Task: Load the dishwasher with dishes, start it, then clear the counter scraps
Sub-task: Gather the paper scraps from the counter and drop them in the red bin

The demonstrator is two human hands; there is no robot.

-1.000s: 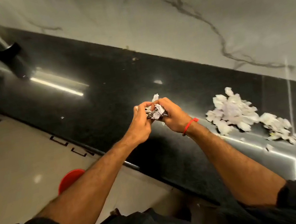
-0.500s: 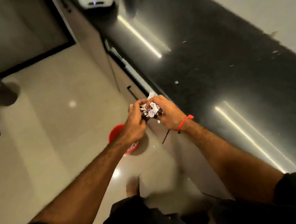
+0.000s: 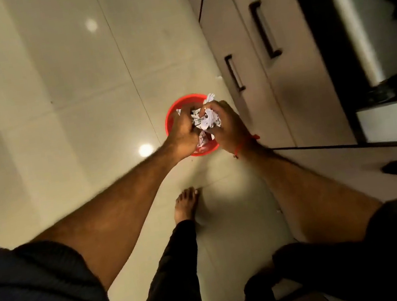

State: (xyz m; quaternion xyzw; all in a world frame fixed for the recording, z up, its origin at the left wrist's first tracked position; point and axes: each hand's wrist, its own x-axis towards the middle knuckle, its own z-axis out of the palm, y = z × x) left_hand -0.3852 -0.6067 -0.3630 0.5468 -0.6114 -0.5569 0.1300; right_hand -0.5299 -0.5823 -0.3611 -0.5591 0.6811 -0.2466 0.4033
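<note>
A bunch of white paper scraps (image 3: 207, 120) is cupped between both my hands, directly above a small red bin (image 3: 171, 118) on the tiled floor. My left hand (image 3: 182, 132) grips the scraps from the left, my right hand (image 3: 227, 126), with a red thread at the wrist, from the right. More white scraps show inside the bin below my hands. Most of the bin's opening is hidden by my hands.
Beige cabinet fronts with dark bar handles (image 3: 263, 30) stand to the right of the bin. The black counter edge (image 3: 315, 27) runs along the upper right. My bare foot (image 3: 186, 205) stands on the glossy floor just before the bin.
My view has swung from the counter down to the floor. Both hands, still holding the scraps, have moved off the counter to over the red bin.
</note>
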